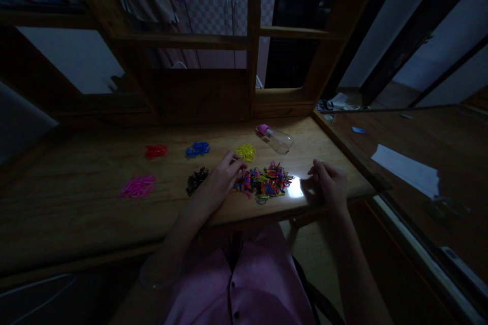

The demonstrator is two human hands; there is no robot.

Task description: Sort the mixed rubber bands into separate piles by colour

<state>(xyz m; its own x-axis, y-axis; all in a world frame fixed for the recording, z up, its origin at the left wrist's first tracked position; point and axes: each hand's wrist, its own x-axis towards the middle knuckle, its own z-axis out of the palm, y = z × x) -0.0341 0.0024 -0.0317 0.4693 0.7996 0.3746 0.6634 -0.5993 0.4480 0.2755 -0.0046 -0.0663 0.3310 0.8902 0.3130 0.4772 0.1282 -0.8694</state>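
My left hand (227,171) reaches over the left end of a mixed heap of small coloured rubber bands (271,181), just below the yellow pile (246,152). Its fingers are curled together, and whatever may be between them is hidden. To the right of the heap, my right hand (328,176) is held close above the table with thumb and fingers pinched; I cannot make out anything in it. Black bands (196,180) lie partly behind my left wrist. Separate piles of blue (197,149), red (156,151) and pink bands (138,186) lie farther left.
A clear bulb-shaped bottle with a pink cap (277,139) lies on its side behind the heap. The wooden table (87,213) backs onto a shelf frame (183,40). At right, another wooden surface holds white paper (406,170) and a blue card (358,130).
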